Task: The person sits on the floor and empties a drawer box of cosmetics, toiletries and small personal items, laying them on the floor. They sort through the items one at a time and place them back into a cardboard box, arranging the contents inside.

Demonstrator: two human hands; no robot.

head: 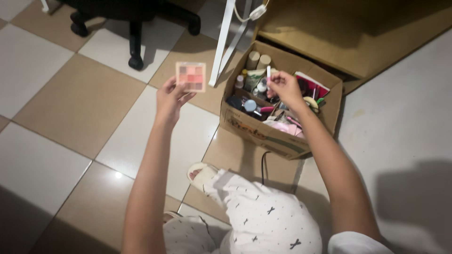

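1. The floor (52, 101) is laid with large square tiles in alternating white and tan, set diagonally to the view, with a small glint of light on one white tile near the person's left arm.
2. At the upper left stands the black wheeled base of an office chair (134, 28), its castors resting on the tiles.
3. The left hand (170, 99) is raised over the floor, fingers closed on the lower edge of a small square eyeshadow palette (191, 76) with pink and red pans, which looks blurred.
4. Just right of the palette a white metal leg (226, 42) slants down to the floor, with a white cord beside its top.
5. An open cardboard box (249, 127) sits on the floor, crowded with cosmetics: tubes, bottles, brushes and pink items.
6. The right hand (282, 87) hovers over the box, fingers pinched on a slim white stick (269, 73) held upright.
7. Behind the box lies a larger brown cardboard piece (358, 33).
8. At the bottom are the person's white patterned trousers (263, 221) and a pale slipper (200, 174).
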